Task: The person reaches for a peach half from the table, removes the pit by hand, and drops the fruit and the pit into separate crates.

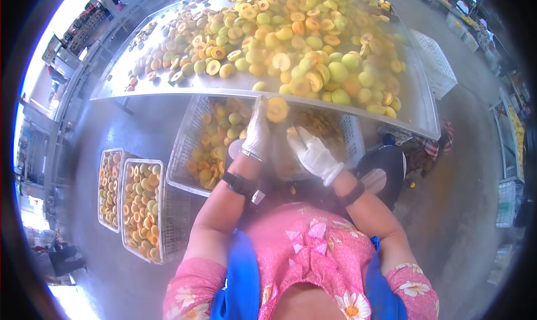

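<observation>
My left hand (257,131), in a white glove, is upright at the near edge of the metal table (184,93), with its fingers stretched out. Close against their inner side is a halved yellow fruit (277,110); whether the hand supports it is unclear. Lower and to the right, my right hand (314,153), also gloved, reaches up and left with its fingers apart. A small orange-brown patch shows at its fingertips, too small to make out. Many whole and halved yellow-green fruits (338,72) lie on the tabletop beyond both hands.
Below the table edge stand a crate of fruit halves (174,174) and, to its right, a container with brownish pieces (320,124). Two filled crates (162,208) (103,188) are on the floor at left. A white basket (439,68) stands at right. Another person's checked sleeve (429,144) shows below it.
</observation>
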Available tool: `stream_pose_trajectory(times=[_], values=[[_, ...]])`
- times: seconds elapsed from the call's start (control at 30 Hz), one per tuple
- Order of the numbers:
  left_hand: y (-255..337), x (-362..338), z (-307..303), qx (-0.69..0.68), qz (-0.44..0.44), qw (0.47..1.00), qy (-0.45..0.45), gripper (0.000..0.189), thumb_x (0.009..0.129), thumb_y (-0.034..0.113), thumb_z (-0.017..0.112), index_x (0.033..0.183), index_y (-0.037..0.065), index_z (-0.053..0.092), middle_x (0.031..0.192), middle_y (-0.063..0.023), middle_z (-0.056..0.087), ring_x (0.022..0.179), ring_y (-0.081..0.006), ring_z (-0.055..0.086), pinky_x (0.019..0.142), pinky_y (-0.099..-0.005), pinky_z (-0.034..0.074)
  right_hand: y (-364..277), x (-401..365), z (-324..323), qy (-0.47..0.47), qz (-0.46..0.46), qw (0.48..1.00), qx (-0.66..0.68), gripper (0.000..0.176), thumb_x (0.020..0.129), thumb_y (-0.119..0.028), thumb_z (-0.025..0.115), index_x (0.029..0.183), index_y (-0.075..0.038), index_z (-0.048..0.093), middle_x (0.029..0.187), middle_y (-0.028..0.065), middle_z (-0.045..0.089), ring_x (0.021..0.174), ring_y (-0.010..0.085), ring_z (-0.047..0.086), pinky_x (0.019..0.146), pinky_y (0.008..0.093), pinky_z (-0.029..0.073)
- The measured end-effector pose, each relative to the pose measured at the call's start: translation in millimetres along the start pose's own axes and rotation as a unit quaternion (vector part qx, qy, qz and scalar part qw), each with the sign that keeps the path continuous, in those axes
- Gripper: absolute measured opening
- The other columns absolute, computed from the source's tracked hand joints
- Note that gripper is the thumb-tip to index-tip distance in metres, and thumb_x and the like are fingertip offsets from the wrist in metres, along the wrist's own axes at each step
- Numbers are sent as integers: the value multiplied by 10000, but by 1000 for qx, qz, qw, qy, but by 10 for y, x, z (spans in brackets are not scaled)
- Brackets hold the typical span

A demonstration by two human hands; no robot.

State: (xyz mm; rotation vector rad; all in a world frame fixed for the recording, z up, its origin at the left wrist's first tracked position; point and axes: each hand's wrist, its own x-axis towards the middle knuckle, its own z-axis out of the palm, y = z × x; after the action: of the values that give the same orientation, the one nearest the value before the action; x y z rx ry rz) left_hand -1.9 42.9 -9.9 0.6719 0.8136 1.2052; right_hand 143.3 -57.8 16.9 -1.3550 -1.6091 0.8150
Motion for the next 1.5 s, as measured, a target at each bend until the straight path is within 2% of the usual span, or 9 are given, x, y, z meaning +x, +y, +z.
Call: stream_pose_trajectory(times=[0.33,0.53,0.6,0.9,1.03,1.17,1.27,1.43,1.5], values=[[94,-505,261,-35,-90,995,-22,531,988,554,485,1187,79,611,1048,-47,651,930,-160,634,798,-319,539,-154,-4,-30,-31,5,995,-90,342,1008,-367,482,1019,-30,538,783,292,627,797,501,600,672,586,444],[162,-591,296,38,-69,997,-17,543,1000,562,444,1147,73,630,971,-45,662,776,-133,631,610,-271,528,-158,-47,-46,-58,18,989,-135,369,1008,-387,460,1045,-27,534,792,302,631,789,494,614,687,578,460],[225,-630,241,183,-83,979,-25,606,1010,585,390,1202,54,610,1064,-52,617,937,-165,570,841,-307,473,-111,-61,-69,-73,13,985,-154,389,1008,-401,454,1053,-23,534,799,302,633,790,493,615,689,575,464],[378,-463,257,528,-85,827,-175,681,1035,541,318,1263,-59,547,1267,-163,608,1228,-239,513,1068,-319,341,280,-217,-22,-74,-38,985,-150,430,1008,-434,442,1074,-19,533,812,295,640,787,490,620,693,567,476],[175,-425,52,425,-8,878,-221,528,1007,583,349,1053,175,681,823,18,641,632,-50,525,495,-189,379,176,-242,-72,-52,-11,988,-148,398,1007,-404,463,1054,-17,543,828,294,643,819,496,616,711,566,474],[-383,-75,-331,352,42,924,-144,465,1039,477,360,1086,130,668,884,-11,654,710,-72,571,569,-214,449,127,-254,-106,-68,14,992,-101,389,1015,-391,450,1083,-20,544,860,301,646,857,498,615,730,561,479],[-288,8,-340,420,99,879,-201,497,1045,447,348,1162,69,650,1015,-108,688,900,-197,650,780,-305,514,133,-292,-105,-87,-9,991,-104,384,1019,-390,438,1131,-36,536,888,307,647,883,504,609,744,561,479],[618,-383,459,766,-26,544,-341,601,1037,490,321,1298,8,568,1262,-215,623,1193,-368,573,1007,-416,430,563,-346,135,-108,-77,979,-153,385,1020,-392,424,1187,-58,520,912,307,648,906,511,600,755,565,472],[713,-535,564,757,-61,582,-290,614,1036,519,320,1256,20,601,1183,-178,665,1120,-312,620,966,-383,462,280,-349,45,-77,2,989,-126,385,1016,-385,442,1185,-49,522,902,299,650,900,513,599,745,566,468]])
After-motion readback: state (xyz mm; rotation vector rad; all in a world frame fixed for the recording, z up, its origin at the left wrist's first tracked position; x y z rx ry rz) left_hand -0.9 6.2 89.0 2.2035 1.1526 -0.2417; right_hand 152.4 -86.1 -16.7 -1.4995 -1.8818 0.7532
